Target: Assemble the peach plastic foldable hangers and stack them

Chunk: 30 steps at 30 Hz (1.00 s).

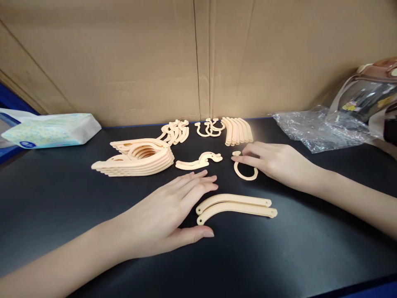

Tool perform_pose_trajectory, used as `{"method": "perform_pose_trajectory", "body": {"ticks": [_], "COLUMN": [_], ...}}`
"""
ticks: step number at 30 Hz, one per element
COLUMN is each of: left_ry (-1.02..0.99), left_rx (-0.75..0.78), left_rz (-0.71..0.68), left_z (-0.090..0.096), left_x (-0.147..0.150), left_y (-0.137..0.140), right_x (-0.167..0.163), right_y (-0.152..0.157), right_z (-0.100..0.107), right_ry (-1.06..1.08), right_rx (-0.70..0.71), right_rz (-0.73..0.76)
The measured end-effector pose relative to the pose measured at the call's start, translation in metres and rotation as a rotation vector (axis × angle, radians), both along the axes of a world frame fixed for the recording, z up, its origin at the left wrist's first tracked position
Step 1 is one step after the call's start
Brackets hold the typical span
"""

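My left hand [173, 203] lies flat on the black tabletop with its fingers stretched out, holding nothing. Just right of its thumb and fingers are two long curved beige bars [238, 205], side by side, with small holes at their ends. Over a beige ring-shaped hook [248, 177], my right hand [273, 161] has its fingertips bent down onto or right beside the piece; whether it grips it cannot be made out. Ahead of my left fingertips sits a beige S-shaped hook piece [200, 160].
Stacked beige hanger frames [136, 159] stand at left. Behind lie small hook pieces [178, 131], thin curved hooks [204, 131] and a row of curved bars [238, 130]. A tissue pack [58, 130], crumpled clear plastic [319, 128] and a clear bottle [369, 97] flank them, before a cardboard wall [139, 62].
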<state>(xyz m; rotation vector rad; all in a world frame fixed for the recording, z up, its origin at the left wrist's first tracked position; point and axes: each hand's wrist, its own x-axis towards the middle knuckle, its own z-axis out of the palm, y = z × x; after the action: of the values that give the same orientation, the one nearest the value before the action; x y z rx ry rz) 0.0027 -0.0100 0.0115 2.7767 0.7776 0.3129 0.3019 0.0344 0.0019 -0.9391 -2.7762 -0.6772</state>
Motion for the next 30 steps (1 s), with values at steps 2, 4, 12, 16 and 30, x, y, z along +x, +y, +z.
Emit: {"method": "perform_pose_trajectory", "body": {"ticks": [2,4,12,16,30], "left_ry": [-0.031,-0.052,-0.025,-0.023,-0.08], "left_rx": [0.019,0.028,0.04,0.036,0.004], "left_rz": [-0.029,-0.054,-0.079,-0.068,-0.064], "left_z": [0.001,0.002,0.001,0.001,0.0], "left_x": [0.001,0.002,0.001,0.001,0.001], "left_y": [-0.001,-0.002,-0.002,-0.002,-0.002], "right_x": [-0.001,-0.003,-0.007,-0.014,-0.041], "right_y": [0.001,0.002,0.001,-0.012,-0.005], "right_z": [0.002,0.003,0.002,0.003,0.006], "right_ry": [-0.024,-0.055,0.245,0.638,1.087], "right_rx": [0.067,0.109,0.012,-0.423,-1.14], "right_rz": [0.01,0.023,0.061,-0.039,-0.075]}}
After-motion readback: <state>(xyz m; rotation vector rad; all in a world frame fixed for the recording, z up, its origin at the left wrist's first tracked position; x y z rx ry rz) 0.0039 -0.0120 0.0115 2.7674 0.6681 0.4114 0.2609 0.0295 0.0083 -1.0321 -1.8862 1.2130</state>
